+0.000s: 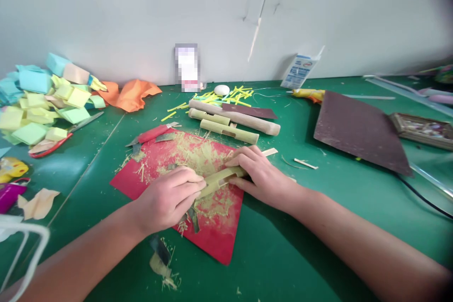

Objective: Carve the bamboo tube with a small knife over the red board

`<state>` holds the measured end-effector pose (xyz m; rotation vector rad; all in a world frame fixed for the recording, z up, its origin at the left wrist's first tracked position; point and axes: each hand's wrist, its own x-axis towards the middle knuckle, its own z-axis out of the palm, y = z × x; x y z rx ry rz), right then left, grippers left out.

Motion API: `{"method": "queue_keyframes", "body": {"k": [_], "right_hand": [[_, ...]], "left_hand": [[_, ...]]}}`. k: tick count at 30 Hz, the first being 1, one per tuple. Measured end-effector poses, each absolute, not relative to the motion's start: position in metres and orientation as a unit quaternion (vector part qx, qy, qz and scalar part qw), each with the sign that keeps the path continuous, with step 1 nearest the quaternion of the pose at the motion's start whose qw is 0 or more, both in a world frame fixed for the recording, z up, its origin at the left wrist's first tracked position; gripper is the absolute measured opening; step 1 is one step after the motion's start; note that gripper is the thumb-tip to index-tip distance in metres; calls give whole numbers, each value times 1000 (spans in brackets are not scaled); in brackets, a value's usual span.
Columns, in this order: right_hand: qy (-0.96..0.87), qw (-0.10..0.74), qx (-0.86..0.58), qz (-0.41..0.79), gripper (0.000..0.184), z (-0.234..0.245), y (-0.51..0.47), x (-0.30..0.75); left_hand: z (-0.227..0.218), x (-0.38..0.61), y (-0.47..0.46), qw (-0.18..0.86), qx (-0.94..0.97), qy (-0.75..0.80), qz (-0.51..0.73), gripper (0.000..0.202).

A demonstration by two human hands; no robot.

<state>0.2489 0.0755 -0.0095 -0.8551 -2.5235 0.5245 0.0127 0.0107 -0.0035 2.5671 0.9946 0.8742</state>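
Both hands are closed on a greenish bamboo tube (pixel 213 184) with a slot cut in its side. My left hand (pixel 173 196) grips the near left end, and my right hand (pixel 262 177) holds the far right end. The tube is just above or on a red sheet (pixel 219 245) covered in pale dust and shavings. Dark, worn strips (pixel 194 219) like sandpaper lie by my left hand; whether it also pinches one is hidden. Behind the sheet lie two slotted bamboo pieces (pixel 231 132) and a longer bamboo tube (pixel 247 120). A red-handled cutter (pixel 154 133) rests on the sheet's far left.
At left are folded paper pieces (pixel 46 99), scissors (pixel 53 148) and orange cloth or paper (pixel 132 94). Yellow-green strips (pixel 240 96) and a white oval object (pixel 222 90) lie behind. Rightward are a dark brown sheet (pixel 357 132), a yellow glue gun (pixel 307 94), a carton (pixel 300 71) and a cable (pixel 424 198).
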Motion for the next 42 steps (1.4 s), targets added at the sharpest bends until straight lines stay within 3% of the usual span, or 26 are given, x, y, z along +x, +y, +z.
{"method": "queue_keyframes", "body": {"k": [15,21,42], "right_hand": [[-907,220,-310,182,17,-11,74,249],[-919,201,-290,176,25,-7,73,250],[-913,194,-306,188,17,-11,73,251]], "left_hand": [[-5,19,14,97,880,365,286,24],[-6,16,15,81,886,363,276,25],[2,16,6,97,889,359,269,21]]}}
